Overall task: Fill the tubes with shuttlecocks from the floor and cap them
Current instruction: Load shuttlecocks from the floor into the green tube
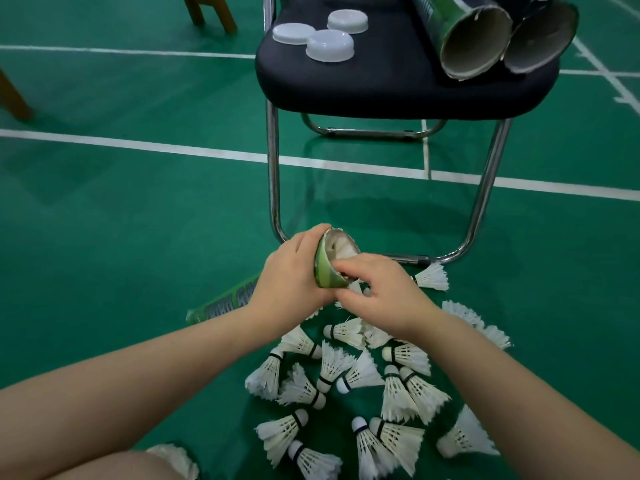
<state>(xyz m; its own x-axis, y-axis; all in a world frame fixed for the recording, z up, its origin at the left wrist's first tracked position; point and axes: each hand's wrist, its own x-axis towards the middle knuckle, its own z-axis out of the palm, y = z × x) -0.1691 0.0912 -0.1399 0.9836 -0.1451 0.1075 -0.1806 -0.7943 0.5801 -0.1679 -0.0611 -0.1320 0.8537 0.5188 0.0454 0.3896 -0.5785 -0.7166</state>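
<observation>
Fingers [347, 269] of right hand [384, 289] cover tube [323, 268] mouth, shuttlecocks [408, 355] strewn below.

The room is being covered by a green sports floor [138, 220], which is being crossed by white lines [138, 144]. A chair [381, 81] with a dark padded seat is being held up by a bent chrome frame [273, 168]. Wooden legs [196, 10] are being shown at the top left, and another wooden leg [14, 97] at the left edge. Soft light is being reflected by the floor under the chair.
</observation>
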